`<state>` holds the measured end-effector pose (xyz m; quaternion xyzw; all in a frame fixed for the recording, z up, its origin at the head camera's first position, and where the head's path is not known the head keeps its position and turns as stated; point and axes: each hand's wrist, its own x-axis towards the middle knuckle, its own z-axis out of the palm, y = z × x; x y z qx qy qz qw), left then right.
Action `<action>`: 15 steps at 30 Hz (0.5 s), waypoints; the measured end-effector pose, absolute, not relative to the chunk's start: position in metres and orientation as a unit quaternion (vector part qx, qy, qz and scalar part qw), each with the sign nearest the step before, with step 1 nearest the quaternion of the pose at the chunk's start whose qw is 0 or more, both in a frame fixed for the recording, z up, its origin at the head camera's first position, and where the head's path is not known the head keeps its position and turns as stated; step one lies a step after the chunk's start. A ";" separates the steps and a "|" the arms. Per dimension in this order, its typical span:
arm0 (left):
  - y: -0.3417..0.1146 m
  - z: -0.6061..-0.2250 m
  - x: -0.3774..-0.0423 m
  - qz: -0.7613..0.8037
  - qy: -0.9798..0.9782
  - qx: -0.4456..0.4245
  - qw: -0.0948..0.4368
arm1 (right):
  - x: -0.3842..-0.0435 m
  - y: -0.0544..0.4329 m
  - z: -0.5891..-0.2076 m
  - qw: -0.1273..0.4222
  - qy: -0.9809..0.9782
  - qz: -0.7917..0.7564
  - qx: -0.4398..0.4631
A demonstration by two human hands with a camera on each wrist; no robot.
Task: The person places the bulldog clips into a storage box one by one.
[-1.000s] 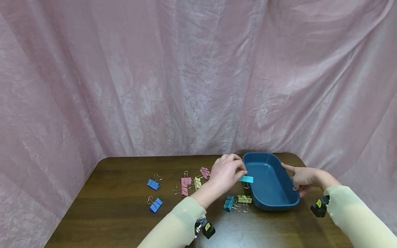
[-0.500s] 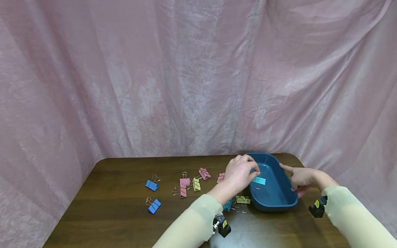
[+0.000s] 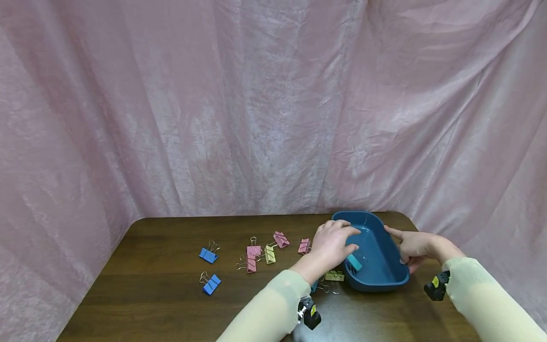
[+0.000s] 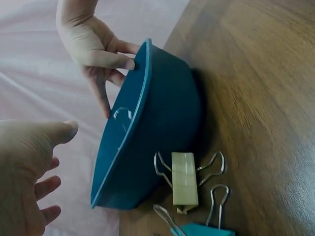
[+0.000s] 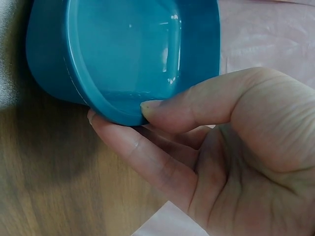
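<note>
My left hand [image 3: 330, 243] hovers over the left side of a blue plastic bin [image 3: 378, 288], its thumb and fingers spread with nothing between them. Below those fingertips, a light-blue binder clip [image 3: 354, 262] lies inside the bin against the left wall; in the left wrist view only its wire handle [image 4: 122, 114] shows above the rim. At the bin's right side, my right hand [image 3: 419, 246] holds the edge, with the thumb [image 5: 172, 113] over the rim and fingers below it. A yellow binder clip [image 3: 334, 276] and a partly hidden teal binder clip [image 4: 206, 230] lie beside the bin.
Several pink binder clips, one of them a pink clip [image 3: 304, 246] near my left wrist, lie mid-table with another yellow clip [image 3: 269, 254]. Two blue clips [image 3: 208, 255] are further left. A pink curtain [image 3: 256, 109] hangs behind the wooden table [image 3: 154, 285].
My left hand moved right over the bin with the light-blue binder clip and let it go; the clip now lies inside. My right hand stays at the bin's edge.
</note>
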<state>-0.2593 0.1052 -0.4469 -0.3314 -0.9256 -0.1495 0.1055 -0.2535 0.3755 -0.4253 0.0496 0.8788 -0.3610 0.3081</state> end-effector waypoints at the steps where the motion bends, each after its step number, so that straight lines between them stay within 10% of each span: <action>1: 0.103 -0.448 -0.259 -0.149 -0.927 -0.330 0.103 | -0.253 0.376 -0.425 0.306 0.880 -0.359 0.049; 15: 0.052 -0.451 -0.264 -0.189 -0.924 -0.313 0.108 | -0.263 0.381 -0.428 0.274 0.894 -0.352 0.045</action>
